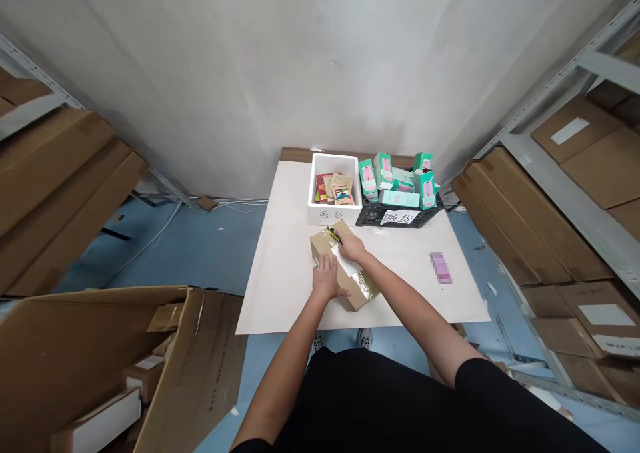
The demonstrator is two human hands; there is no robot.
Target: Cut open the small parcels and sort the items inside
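Observation:
A long brown cardboard box (pixel 367 297) sealed with clear tape lies slantwise on the white table, a white label (pixel 345 261) on its upper face. My left hand (pixel 326 279) grips its near left side, with the thumb spread toward the near end. In my right hand (pixel 351 247), closed over the far part of the box, is a yellow and black box cutter (pixel 333 234). Its tip is at the taped far end; whether the blade is in the tape is too small to tell.
Behind the box stand a white foam bin (pixel 324 214) of packets and a black crate (pixel 370 214) of green-and-pink boxes. A pixelated purple patch (pixel 441 268) lies right on the table (pixel 280 266). A large open carton (pixel 210 359) is at lower left; shelves with cartons flank both sides.

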